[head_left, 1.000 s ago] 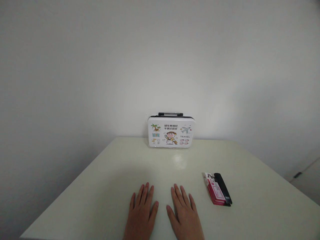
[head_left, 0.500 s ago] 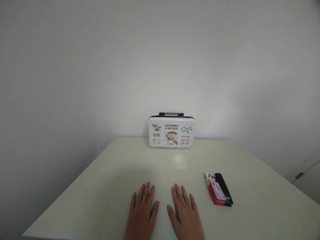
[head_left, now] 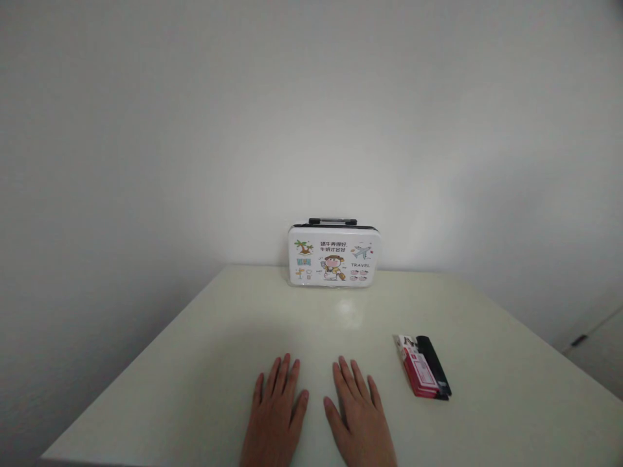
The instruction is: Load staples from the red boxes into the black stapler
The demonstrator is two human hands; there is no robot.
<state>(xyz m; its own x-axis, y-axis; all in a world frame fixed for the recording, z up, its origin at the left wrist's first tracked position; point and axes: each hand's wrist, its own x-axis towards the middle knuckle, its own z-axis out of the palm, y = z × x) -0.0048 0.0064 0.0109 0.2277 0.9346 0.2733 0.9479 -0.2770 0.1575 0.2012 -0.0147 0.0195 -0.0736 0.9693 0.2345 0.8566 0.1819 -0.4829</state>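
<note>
My left hand (head_left: 273, 415) lies flat on the pale tabletop (head_left: 195, 383), palm down with its fingers apart. Beside it, my right hand (head_left: 359, 415) rests the same way, thumb toward the left one; both are empty. To the right of my right hand, and apart from it, are red-and-white small boxes (head_left: 419, 374) against a long black object (head_left: 434, 365) that may be a stapler. Farther back stands a white case (head_left: 334, 256) with a black handle, a cartoon cow, a palm tree and a plane printed on its front.
A plain white wall (head_left: 311, 117) rises behind the case and along the table's sides. The table's front left corner shows at the lower left. On the right, a thin cable with a small dark piece (head_left: 579, 340) hangs beyond the table edge.
</note>
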